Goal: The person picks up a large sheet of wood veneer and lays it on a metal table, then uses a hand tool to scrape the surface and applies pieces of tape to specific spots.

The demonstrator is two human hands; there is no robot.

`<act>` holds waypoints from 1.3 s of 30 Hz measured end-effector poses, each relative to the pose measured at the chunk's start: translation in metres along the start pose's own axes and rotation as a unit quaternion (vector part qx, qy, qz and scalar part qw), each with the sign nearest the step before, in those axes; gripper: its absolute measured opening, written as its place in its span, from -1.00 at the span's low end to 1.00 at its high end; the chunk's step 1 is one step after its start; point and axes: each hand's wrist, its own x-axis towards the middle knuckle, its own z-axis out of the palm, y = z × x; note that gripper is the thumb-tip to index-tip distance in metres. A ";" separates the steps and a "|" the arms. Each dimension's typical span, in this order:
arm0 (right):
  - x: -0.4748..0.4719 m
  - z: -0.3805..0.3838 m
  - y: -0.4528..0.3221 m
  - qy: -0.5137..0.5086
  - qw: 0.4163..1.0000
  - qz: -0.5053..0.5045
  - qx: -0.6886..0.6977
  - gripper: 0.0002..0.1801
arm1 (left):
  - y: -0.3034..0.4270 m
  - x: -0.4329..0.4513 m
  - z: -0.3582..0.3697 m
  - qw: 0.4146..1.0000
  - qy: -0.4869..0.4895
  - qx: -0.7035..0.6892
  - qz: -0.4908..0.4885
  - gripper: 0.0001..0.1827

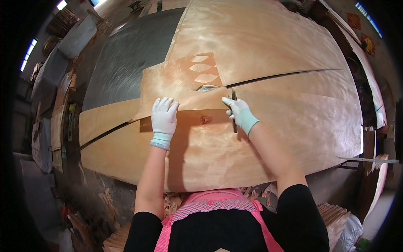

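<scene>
A small rectangular piece of wood veneer (176, 75) lies across the large veneer sheets, its near edge raised above a shadow. Several leaf-shaped cutouts (206, 77) run down its right side. My left hand (163, 118), in a white glove with a pale green cuff, grips the near edge. My right hand (240, 112), gloved alike, is at the piece's near right corner and holds a dark, narrow, blade-like tool (234, 126) upright in the fingers. Beneath them, a large veneer sheet (214, 157) with a brown knot covers the near part of the table.
A dark slit (283, 75) separates the near sheet from the far veneer sheet (252, 37). The dark tabletop (135, 53) shows at the far left. Veneer scraps (108, 201) litter the floor, and a veneer stack (333, 214) stands at lower right. A metal strip (368, 160) juts out at right.
</scene>
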 end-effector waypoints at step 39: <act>-0.016 0.070 0.081 -0.205 0.760 -0.210 -0.580 -0.33 | 0.074 -0.037 0.074 0.885 -0.223 -0.134 -0.387 -0.45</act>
